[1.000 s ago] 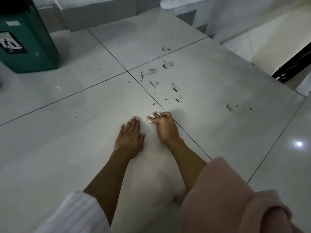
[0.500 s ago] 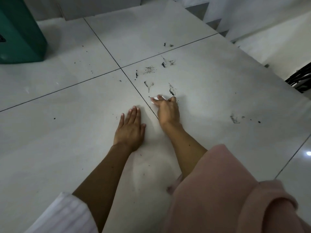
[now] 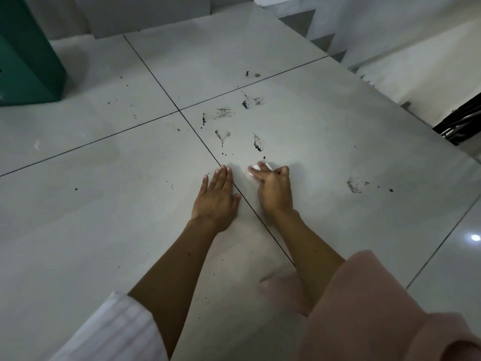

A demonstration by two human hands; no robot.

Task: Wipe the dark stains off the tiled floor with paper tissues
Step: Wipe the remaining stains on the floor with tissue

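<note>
a: white tissue [image 3: 256, 169], that's what my right hand [image 3: 273, 188] is clenched round, pressed to the floor [image 3: 338, 131] with only a scrap showing past the fingertips.

b: and the other hand?

a: my left hand [image 3: 217, 196] holds nothing, palm flat, fingers together, just left of the grout line [image 3: 250, 207] that runs between my two hands. i'd say it's a prop for my weight.

b: where's the dirt from the grip?

a: straight ahead. nearest is the streak [image 3: 257, 143], just beyond the tissue, its long axis running away from me, so i judge a forward push would follow it. the drip mark [image 3: 222, 135] sits up and left of that, more smears [image 3: 234, 109] further on. a lone smudge [image 3: 355, 185] lies well apart to the right.

b: which hand is nearer?

a: the right, for all of them. wrist low, forearm angled in from the pink sleeve [image 3: 377, 295], knuckles raised over the wad.
</note>
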